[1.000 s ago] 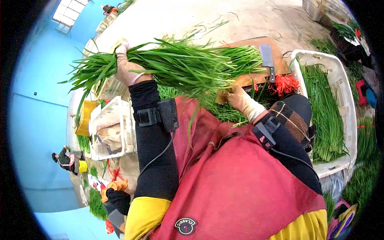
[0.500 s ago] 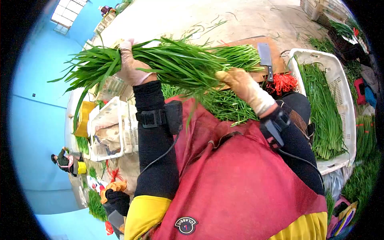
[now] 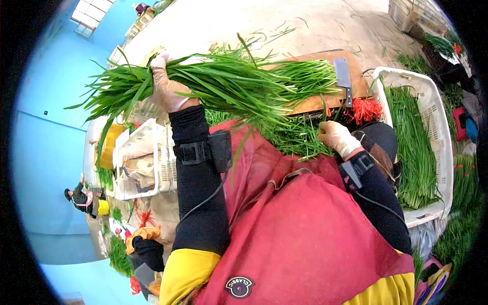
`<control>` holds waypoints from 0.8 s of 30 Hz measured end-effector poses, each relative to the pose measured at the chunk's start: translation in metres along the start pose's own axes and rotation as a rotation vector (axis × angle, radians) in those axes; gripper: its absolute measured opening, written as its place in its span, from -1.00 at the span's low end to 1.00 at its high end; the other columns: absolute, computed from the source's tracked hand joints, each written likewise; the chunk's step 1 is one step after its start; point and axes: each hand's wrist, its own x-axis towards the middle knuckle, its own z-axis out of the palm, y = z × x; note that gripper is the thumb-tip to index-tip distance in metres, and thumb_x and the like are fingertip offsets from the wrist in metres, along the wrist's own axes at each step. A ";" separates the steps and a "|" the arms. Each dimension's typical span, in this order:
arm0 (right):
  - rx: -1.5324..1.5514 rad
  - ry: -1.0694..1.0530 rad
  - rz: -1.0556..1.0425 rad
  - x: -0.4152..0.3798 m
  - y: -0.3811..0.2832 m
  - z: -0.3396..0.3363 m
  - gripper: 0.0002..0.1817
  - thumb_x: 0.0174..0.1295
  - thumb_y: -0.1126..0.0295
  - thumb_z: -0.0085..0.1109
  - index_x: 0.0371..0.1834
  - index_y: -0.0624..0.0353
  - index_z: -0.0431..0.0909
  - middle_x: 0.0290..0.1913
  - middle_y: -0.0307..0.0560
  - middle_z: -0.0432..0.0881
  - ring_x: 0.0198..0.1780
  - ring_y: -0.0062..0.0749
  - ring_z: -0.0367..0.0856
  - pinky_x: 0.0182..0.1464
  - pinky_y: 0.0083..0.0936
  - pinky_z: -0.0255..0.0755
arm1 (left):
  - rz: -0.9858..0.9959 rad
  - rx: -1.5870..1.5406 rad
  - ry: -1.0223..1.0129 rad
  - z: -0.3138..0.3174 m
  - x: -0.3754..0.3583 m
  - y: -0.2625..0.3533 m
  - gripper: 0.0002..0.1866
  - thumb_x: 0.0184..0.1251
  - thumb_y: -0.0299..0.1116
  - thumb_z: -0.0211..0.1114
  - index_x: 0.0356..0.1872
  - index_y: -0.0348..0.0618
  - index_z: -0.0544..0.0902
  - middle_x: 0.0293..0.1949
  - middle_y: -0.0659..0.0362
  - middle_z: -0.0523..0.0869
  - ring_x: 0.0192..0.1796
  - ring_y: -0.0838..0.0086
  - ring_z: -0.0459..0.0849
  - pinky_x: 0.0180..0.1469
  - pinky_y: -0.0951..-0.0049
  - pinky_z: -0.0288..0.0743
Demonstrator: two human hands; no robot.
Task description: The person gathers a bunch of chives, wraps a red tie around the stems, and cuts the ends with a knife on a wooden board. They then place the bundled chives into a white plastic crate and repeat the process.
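A thick bunch of long green leaves (image 3: 229,84) is gripped by the fingers of the left hand (image 3: 170,92), which are wrapped around it. To the left of those fingers the leaf tips are fanned out and bent downward; to their right the bunch is stretched sideways, with its paler stem ends pointed toward the right hand's side. The right hand (image 3: 336,137) is held apart from the bunch, its fingers curled inward; whether anything small is pinched in them cannot be told. Just beside the right fingers, loose green stems (image 3: 292,134) are heaped next to a red apron (image 3: 305,229).

Beyond the right fingers, cut stalks (image 3: 315,76) are laid on a wooden board (image 3: 359,81), partly covered from view by the gripped bunch, and a cleaver (image 3: 342,73) is set by their ends. Near the right fingers, red ties (image 3: 366,110) are clustered at the board's edge. Farther right of them, long greens (image 3: 414,152) are held in a white crate (image 3: 436,114). Below and left of the left fingers, a yellow crate (image 3: 107,147) is partly hidden by hanging leaves.
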 end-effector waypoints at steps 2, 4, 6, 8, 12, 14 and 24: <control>0.390 0.110 -0.147 0.010 -0.004 -0.002 -0.66 0.12 0.09 0.18 -0.25 0.13 0.66 -0.29 0.11 0.66 -0.21 0.00 0.63 -0.09 -0.21 0.47 | -0.009 -0.010 -0.013 0.000 -0.002 -0.001 -0.76 0.19 -0.36 0.30 -0.22 -0.33 0.60 -0.35 0.05 0.64 -0.40 0.25 0.65 -0.31 0.27 0.65; 0.573 0.495 -0.387 0.016 -0.042 -0.018 -0.53 0.18 -0.02 0.15 -0.17 0.20 0.66 -0.27 0.15 0.67 -0.19 0.01 0.63 -0.08 -0.25 0.46 | 0.014 0.048 -0.033 0.002 -0.011 -0.001 -0.77 0.19 -0.35 0.31 -0.23 -0.31 0.61 -0.35 0.07 0.64 -0.39 0.27 0.65 -0.30 0.29 0.64; 0.527 0.167 -0.209 0.004 -0.095 -0.058 -0.42 0.25 -0.11 0.08 -0.09 0.26 0.64 -0.22 0.23 0.67 -0.16 0.04 0.64 -0.06 -0.28 0.46 | 0.045 0.097 -0.058 0.013 -0.022 -0.001 -0.77 0.19 -0.34 0.31 -0.24 -0.30 0.62 -0.34 0.08 0.64 -0.38 0.28 0.65 -0.29 0.31 0.63; 0.468 0.139 -0.115 0.019 -0.110 -0.042 -0.35 0.29 -0.16 0.02 -0.07 0.33 0.61 -0.18 0.36 0.64 -0.16 0.04 0.65 -0.07 -0.28 0.46 | 0.099 0.112 0.029 0.026 -0.041 -0.001 -0.79 0.18 -0.34 0.32 -0.27 -0.28 0.64 -0.33 0.10 0.65 -0.35 0.35 0.64 -0.27 0.38 0.61; 1.153 0.125 -0.091 0.048 -0.110 0.000 -0.53 0.26 0.10 0.20 -0.14 0.43 0.61 -0.31 0.19 0.70 -0.31 -0.19 0.65 -0.20 -0.33 0.48 | 0.211 0.255 -0.068 0.028 -0.055 0.006 -0.75 0.21 -0.29 0.36 -0.32 -0.33 0.73 -0.31 0.14 0.69 -0.23 0.44 0.61 -0.12 0.42 0.52; 1.185 0.178 -0.059 0.053 -0.107 0.010 -0.67 0.23 0.27 0.22 -0.16 0.38 0.62 -0.33 0.06 0.70 -0.35 -0.26 0.63 -0.24 -0.37 0.48 | 0.117 0.175 -0.076 0.030 -0.063 0.014 -0.75 0.21 -0.29 0.35 -0.32 -0.33 0.72 -0.32 0.15 0.69 -0.25 0.45 0.61 -0.14 0.44 0.52; -0.035 -0.185 0.148 0.013 0.010 0.023 -0.66 0.13 0.22 0.18 -0.09 0.18 0.65 -0.10 0.10 0.69 -0.03 -0.09 0.67 0.02 -0.29 0.51 | -0.200 -0.149 0.008 -0.002 -0.022 0.013 -0.73 0.31 -0.19 0.24 -0.17 -0.19 0.57 -0.31 0.07 0.63 -0.32 0.22 0.63 -0.23 0.12 0.62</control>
